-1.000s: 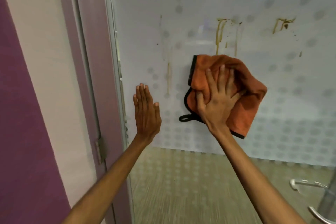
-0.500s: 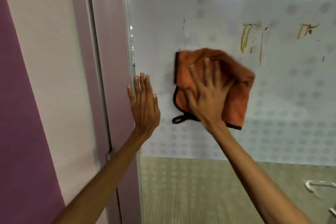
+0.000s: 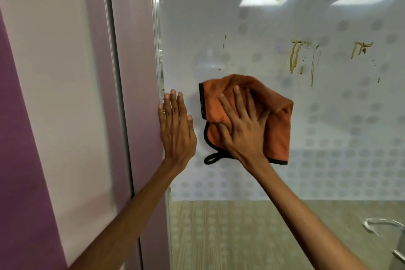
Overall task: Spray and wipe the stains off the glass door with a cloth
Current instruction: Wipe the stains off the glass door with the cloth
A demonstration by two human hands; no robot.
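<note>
The right hand (image 3: 243, 129) has its fingers spread flat, pressing the orange cloth (image 3: 276, 120) against the glass door (image 3: 241, 39). The left hand (image 3: 176, 129) lies flat with fingers together, touching the door's left edge beside the frame (image 3: 133, 72). Brown stains (image 3: 294, 57) streak the glass above and right of the cloth, apart from it. A metal handle (image 3: 377, 224) shows at lower right.

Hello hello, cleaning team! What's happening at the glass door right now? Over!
Right hand flat on orange cloth, pressing it to glass door. Left hand open, braced at door's edge. Brown stains up right, unwiped. Nothing in the way.
</note>
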